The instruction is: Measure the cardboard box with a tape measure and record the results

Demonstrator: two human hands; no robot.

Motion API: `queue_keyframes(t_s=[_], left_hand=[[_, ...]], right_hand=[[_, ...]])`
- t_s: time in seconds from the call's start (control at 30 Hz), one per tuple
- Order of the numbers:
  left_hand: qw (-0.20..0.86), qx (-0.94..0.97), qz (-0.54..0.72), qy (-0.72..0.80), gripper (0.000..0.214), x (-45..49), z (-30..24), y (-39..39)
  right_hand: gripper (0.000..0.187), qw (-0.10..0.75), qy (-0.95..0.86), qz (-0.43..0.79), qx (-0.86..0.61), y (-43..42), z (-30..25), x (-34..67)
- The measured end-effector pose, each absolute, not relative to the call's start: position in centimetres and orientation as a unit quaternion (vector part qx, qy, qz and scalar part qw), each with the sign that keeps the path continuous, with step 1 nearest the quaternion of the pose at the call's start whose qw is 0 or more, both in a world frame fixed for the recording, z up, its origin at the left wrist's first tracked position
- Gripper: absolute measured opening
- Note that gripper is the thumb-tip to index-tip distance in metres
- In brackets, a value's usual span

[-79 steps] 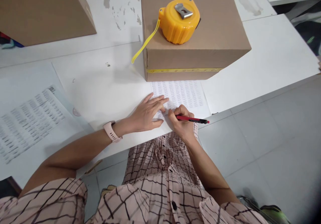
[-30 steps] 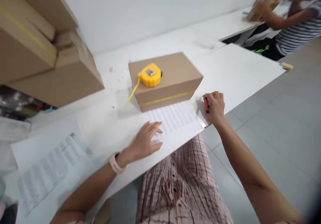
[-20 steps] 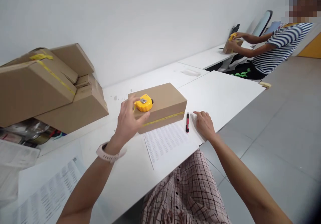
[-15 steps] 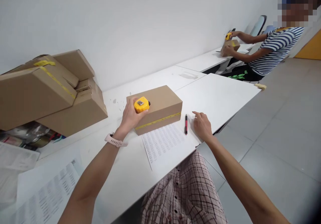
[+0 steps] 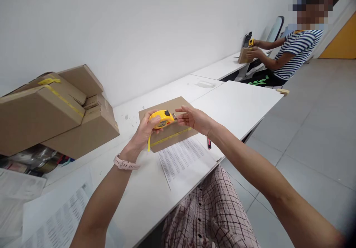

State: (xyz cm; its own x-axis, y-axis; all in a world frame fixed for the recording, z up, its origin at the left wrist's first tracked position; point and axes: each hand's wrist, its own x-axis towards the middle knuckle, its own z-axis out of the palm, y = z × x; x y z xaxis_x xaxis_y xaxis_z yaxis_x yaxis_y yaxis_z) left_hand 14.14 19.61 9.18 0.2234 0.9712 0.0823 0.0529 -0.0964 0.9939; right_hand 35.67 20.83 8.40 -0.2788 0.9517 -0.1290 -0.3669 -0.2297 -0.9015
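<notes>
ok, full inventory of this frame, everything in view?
table: one, white, foreground
small box: one, brown, yellow tape, on the table
tape measure: one, yellow, held above the small box
printed sheet: one, white, before the small box
pen: one, red, right of the printed sheet
stacked boxes: several, brown, far left
loose sheets: several, white, near left
co-worker: one, striped shirt, far desk
watch: one, pink, left wrist
left hand: one, grips tape measure
right hand: one, fingertips at its mouth, grip unclear
</notes>
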Motion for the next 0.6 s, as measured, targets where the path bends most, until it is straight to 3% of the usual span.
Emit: queue_keyframes(t_s=[0.13, 0.23, 0.37, 0.6], left_hand=[[0.507, 0.575, 0.473, 0.435, 0.052, 10.3, 9.0, 20.2], [0.464, 0.542, 0.517, 0.473, 0.052, 6.1, 8.8, 21.2], [0.445, 0.523, 0.495, 0.532, 0.053, 0.9, 8.3, 22.4], [0.485, 0.511, 0.443, 0.554, 0.049, -1.3, 7.3, 23.3]], right_hand=[[0.014, 0.557, -0.366, 0.649, -0.367, 24.3, 8.7, 37.7], [0.019, 0.608, -0.369, 0.552, -0.435, 28.0, 8.2, 39.8], [0.024, 0.57, -0.384, 0.464, -0.559, 31.2, 5.8, 40.7], [0.027, 0.448, -0.448, 0.464, -0.619, 31.6, 2.9, 39.2]])
